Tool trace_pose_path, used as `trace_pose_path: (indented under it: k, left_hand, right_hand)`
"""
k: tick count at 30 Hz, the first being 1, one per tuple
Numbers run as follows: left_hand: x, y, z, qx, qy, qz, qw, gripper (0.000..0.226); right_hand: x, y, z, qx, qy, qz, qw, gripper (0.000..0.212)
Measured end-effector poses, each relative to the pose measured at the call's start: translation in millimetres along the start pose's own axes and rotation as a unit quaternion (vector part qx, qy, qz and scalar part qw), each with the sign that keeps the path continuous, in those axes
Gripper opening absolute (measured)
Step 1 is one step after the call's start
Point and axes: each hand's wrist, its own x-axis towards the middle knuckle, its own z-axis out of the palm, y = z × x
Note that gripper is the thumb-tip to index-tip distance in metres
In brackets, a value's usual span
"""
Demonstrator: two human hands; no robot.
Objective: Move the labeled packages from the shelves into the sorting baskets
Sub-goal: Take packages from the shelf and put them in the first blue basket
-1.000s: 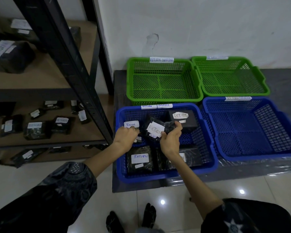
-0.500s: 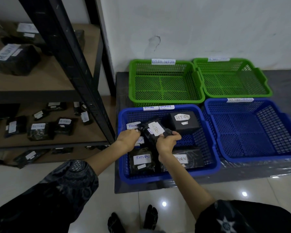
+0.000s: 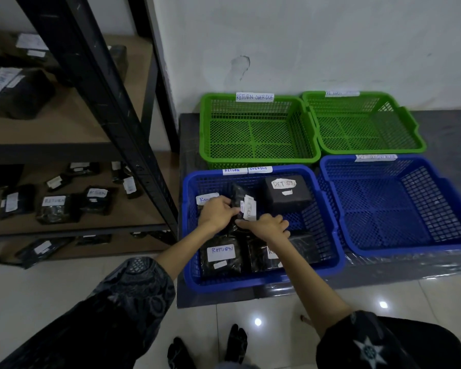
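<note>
White floor tiles (image 3: 51, 283) lie under the near-left blue plastic basket (image 3: 330, 265). Above it, the left hand (image 3: 216, 214) and right hand (image 3: 266, 226) both grip one black wrapped package with white label (image 3: 244, 206).

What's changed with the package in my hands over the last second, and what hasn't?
Both hands, left hand and right hand, have lowered the black package into the near-left blue basket and turned it on edge, so its white label now stands upright. Both hands keep holding it. The packages already in the basket, the other three baskets and the shelf stock lie as before.
</note>
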Motion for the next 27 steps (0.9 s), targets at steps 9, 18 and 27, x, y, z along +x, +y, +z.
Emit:
trace_pose_path:
  k: [9,18,27]
  left_hand:
    - [11,-11,3,0.119,0.036,-0.019,0.992,0.037]
    - [-38,-60,-57,0.193,0.291,0.195,0.916,0.046]
    - [-32,-75,-35,0.022,0.211,0.101,0.972,0.052]
  right_hand:
    - [2,9,1,-0.043,0.100,-0.088,0.990,0.072]
    - [5,0,21,-0.080,0.088,-0.118,0.986,0.097]
    - [13,9,35,-0.161,0.153,-0.157,0.962,0.083]
